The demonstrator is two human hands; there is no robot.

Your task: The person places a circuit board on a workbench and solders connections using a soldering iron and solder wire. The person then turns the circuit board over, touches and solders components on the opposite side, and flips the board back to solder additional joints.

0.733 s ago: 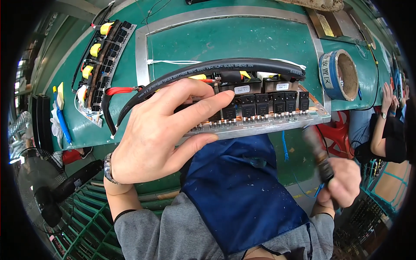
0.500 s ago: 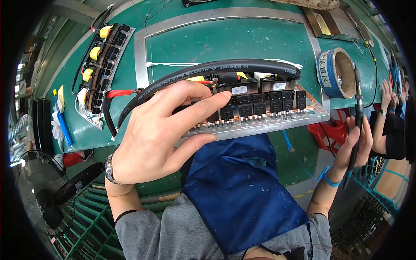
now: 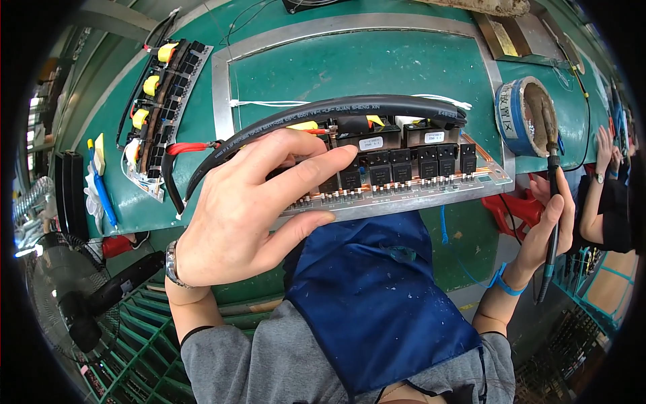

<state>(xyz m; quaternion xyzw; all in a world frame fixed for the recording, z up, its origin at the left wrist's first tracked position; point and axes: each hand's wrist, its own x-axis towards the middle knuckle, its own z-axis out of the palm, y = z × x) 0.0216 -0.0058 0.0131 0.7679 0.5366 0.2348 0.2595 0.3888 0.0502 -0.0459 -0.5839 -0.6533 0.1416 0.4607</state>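
My left hand is closed over the left part of a circuit board, thumb at its near edge and fingers among the parts on top. Black transistors stand in a row along the board, with labelled black blocks behind them. A thick black cable arches over its far side. In my right hand is a soldering iron, held upright like a pen, beyond the board's right end. Its upper end reaches the opening of a blue-and-white ring-shaped holder; the holder partly hides the tip.
A similar board with yellow-wrapped parts lies at the left of the green table. Near it is a blue pen-like tool. A metal tray stands far right. Another person's arm shows at the right, a fan at lower left.
My right hand has lowered the soldering iron slightly, bringing its upper end to the ring's opening. My left hand keeps its grip on the board, and the view has shifted a little.
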